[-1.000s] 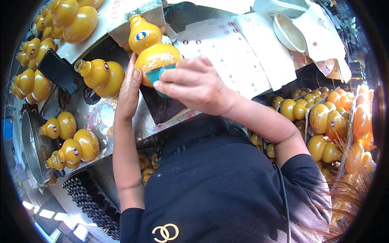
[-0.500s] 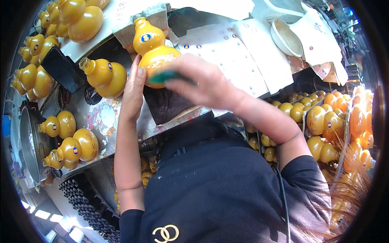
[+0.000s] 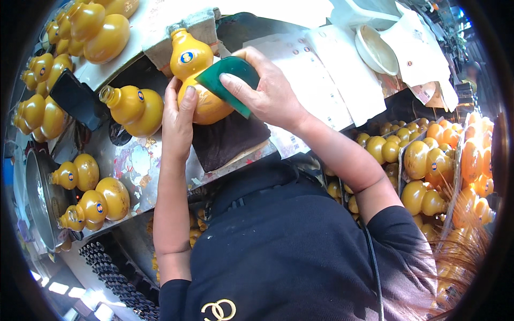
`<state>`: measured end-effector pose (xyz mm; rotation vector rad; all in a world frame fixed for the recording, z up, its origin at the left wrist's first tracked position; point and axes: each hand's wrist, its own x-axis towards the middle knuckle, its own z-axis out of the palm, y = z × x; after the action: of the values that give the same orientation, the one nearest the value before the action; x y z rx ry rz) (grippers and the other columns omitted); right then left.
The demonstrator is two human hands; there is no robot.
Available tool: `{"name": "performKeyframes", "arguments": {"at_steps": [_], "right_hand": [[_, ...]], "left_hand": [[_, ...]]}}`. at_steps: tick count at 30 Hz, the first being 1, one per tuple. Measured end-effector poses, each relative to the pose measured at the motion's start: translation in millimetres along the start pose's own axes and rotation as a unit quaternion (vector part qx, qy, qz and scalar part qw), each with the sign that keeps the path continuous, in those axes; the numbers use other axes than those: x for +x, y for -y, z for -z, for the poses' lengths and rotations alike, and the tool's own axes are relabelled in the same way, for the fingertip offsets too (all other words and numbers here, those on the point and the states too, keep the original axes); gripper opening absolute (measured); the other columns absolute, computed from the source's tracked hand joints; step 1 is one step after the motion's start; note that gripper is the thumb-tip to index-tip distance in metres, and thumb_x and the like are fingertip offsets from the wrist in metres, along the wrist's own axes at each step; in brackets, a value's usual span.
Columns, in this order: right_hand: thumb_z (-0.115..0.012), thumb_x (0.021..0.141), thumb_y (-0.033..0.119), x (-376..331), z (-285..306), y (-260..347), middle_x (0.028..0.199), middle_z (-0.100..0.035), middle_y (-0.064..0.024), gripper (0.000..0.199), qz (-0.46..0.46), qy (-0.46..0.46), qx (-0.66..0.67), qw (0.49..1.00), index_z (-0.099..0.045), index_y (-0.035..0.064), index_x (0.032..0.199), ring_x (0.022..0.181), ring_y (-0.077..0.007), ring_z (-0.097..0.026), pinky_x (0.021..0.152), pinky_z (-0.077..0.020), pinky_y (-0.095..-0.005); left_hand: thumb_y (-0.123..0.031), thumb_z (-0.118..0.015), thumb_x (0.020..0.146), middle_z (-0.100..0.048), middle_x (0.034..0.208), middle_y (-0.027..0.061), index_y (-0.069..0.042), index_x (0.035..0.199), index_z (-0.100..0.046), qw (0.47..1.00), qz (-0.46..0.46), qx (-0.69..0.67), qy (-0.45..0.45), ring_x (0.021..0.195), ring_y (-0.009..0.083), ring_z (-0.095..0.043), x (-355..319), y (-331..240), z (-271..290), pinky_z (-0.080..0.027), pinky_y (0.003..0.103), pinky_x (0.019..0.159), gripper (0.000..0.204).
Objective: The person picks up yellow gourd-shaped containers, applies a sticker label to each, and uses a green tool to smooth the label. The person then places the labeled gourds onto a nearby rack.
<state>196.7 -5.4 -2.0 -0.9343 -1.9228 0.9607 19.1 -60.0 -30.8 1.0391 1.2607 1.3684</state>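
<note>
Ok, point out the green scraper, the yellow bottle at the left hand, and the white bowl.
Green scraper (image 3: 230, 68): head view, flat face above the thumb.
Yellow bottle (image 3: 195, 68): head view, upper bulb.
White bowl (image 3: 378, 50): head view, bare inside.

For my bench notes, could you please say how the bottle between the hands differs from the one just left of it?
The held bottle points its neck up the picture, while the left bottle points its own leftward. The left hand grips the held bottle and a green tool partly hides it; the left bottle is not held. Both are yellow and gourd-shaped, with a round blue sticker.
</note>
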Motion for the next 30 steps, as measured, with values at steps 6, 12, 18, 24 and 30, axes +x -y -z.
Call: {"name": "performKeyframes", "arguments": {"at_steps": [6, 12, 18, 24, 30], "right_hand": [[-0.062, 0.09, 0.033, -4.8, 3.2, -11.6, 0.095, -0.058, -0.0104, 0.038, -0.087, -0.049, 0.021, 0.995, -0.052, 0.0024, 0.109, 0.09, -0.0178, -0.059, 0.077, -0.0499, -0.0288], [-0.066, 0.088, 0.028, -12.4, 4.8, -0.5, 0.092, -0.06, -0.0111, 0.036, -0.051, -0.084, 0.046, 0.994, -0.051, 0.0025, 0.108, 0.086, -0.0183, -0.061, 0.074, -0.0502, -0.0294], [-0.067, 0.087, 0.025, -26.5, -15.3, -9.2, 0.088, -0.061, -0.0139, 0.036, -0.033, -0.125, 0.053, 0.99, -0.047, 0.0017, 0.106, 0.082, -0.0213, -0.064, 0.072, -0.0504, -0.0321], [-0.066, 0.087, 0.026, -31.5, -16.1, -22.3, 0.088, -0.06, -0.0111, 0.038, -0.065, -0.144, 0.074, 0.985, -0.048, 0.0008, 0.109, 0.083, -0.0177, -0.06, 0.074, -0.0498, -0.0316], [-0.067, 0.087, 0.031, -8.3, 17.9, -3.6, 0.094, -0.061, -0.0075, 0.035, 0.002, -0.018, 0.053, 0.998, -0.057, 0.0071, 0.11, 0.09, -0.0184, -0.061, 0.079, -0.0502, -0.0301]], "left_hand": [[-0.043, -0.035, 0.099, -0.04, 0.138, 0.0128, 0.002, 0.142, -0.029, 1.0, 0.007, 0.009, 0.001, 0.129, 0.0202, -0.039, -2.0, 1.6, -1.0, -0.026, 0.033, 0.11, 0.062], [-0.047, -0.032, 0.1, -0.041, 0.139, 0.0125, 0.002, 0.141, -0.031, 0.997, 0.043, -0.045, -0.054, 0.13, 0.0203, -0.038, 0.6, 19.6, 16.1, -0.027, 0.033, 0.109, 0.064], [-0.049, -0.032, 0.099, -0.043, 0.137, 0.0123, -0.002, 0.142, -0.031, 1.0, 0.006, 0.022, -0.007, 0.128, 0.0214, -0.04, -8.8, 8.8, -0.1, -0.026, 0.035, 0.11, 0.063], [-0.047, -0.031, 0.1, -0.044, 0.136, 0.0141, 0.001, 0.143, -0.027, 1.0, 0.03, -0.005, -0.004, 0.128, 0.0219, -0.042, -7.6, 9.8, 4.3, -0.029, 0.034, 0.109, 0.065], [-0.04, -0.028, 0.102, -0.044, 0.137, 0.0107, -0.003, 0.142, -0.033, 0.994, 0.055, -0.091, -0.023, 0.128, 0.0196, -0.04, -2.9, 11.7, 13.0, -0.026, 0.034, 0.11, 0.054]]}}
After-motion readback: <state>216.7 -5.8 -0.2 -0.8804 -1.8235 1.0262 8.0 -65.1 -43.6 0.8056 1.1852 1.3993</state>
